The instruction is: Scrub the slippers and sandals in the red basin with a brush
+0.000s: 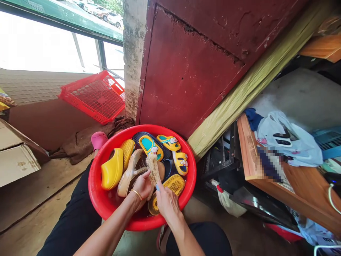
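Note:
A large red basin (95, 192) holds several shoes and some water. My left hand (143, 185), with a gold bangle at the wrist, is closed on a beige clog over the basin. My right hand (167, 199) grips the blue handle of a scrub brush (152, 165), whose pale bristles lie against the clog. Around them are a yellow clog (113, 170), a beige-brown shoe (130, 174), a yellow sandal with teal insole (151, 146), another yellow sandal (181, 162) and an upturned yellow-soled shoe (175, 184).
A red plastic crate (97, 96) leans behind at the left, near a cardboard box (16, 160). Behind the basin stands a dark red metal door (183, 71). At right, a wooden shelf (301, 181) bears a white plastic bag (289, 138). A pink clog (98, 139) touches the rim.

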